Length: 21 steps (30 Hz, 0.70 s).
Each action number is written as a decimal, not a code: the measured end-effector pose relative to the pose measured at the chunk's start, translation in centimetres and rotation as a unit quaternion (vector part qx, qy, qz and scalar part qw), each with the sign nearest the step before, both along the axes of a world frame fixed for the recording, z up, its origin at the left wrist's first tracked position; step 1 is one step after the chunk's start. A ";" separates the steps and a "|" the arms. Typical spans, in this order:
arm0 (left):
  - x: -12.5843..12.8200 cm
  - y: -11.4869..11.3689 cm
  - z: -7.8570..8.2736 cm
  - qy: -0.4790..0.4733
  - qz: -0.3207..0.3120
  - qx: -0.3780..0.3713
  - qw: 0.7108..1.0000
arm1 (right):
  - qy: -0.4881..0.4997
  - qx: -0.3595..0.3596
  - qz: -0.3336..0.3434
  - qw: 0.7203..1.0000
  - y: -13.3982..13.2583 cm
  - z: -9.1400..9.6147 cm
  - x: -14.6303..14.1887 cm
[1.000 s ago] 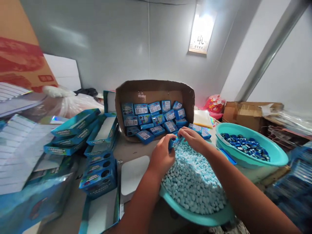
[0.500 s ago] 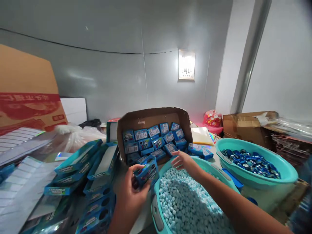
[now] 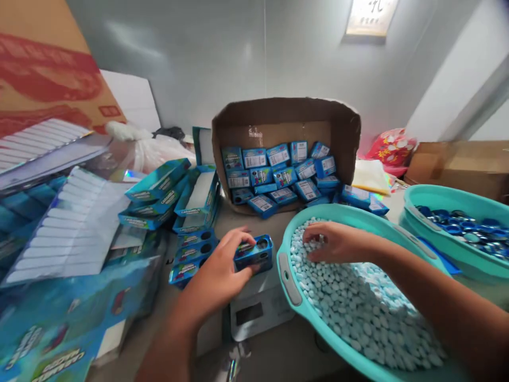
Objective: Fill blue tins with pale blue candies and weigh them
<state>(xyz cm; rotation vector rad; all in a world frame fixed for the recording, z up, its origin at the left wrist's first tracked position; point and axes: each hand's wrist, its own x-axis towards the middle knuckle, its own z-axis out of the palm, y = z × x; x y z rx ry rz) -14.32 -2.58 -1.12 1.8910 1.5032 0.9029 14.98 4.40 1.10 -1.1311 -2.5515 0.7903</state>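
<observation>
While the small blue box (image 3: 260, 257) stands beside my left hand (image 3: 234, 257), on or just above the white scale (image 3: 274, 313), a careless nudge could tip it, since only its left end lies within my reach of finger and thumb. With a row of other boxes (image 3: 189, 260) so near that hand, a sideways sweep could knock them askew. Too greedy a scoop with my right hand (image 3: 318, 244) could scatter candies (image 3: 350, 307) over the rim of the turquoise tub (image 3: 342, 213), because loose, rounded pieces probably roll easily. My left fingers are parted from the thumb and curve about the box's end; I cannot tell whether they press on it or merely rest there. My right fingers are half curled, a gap showing before the thumb, their tips among the candies; whether any are caught inside, I can't see.
</observation>
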 end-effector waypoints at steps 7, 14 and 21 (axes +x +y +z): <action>-1.1 -1.6 1.8 0.018 0.026 0.281 0.959 | 0.044 -0.027 -0.053 0.997 0.4 0.1 0.4; -1.3 -1.6 2.3 0.149 0.157 0.379 0.900 | 0.060 -0.076 -0.170 0.981 1.3 -0.1 2.3; -1.3 -1.5 2.1 0.140 0.183 0.398 0.888 | -0.015 0.013 -0.191 0.981 1.5 0.6 2.7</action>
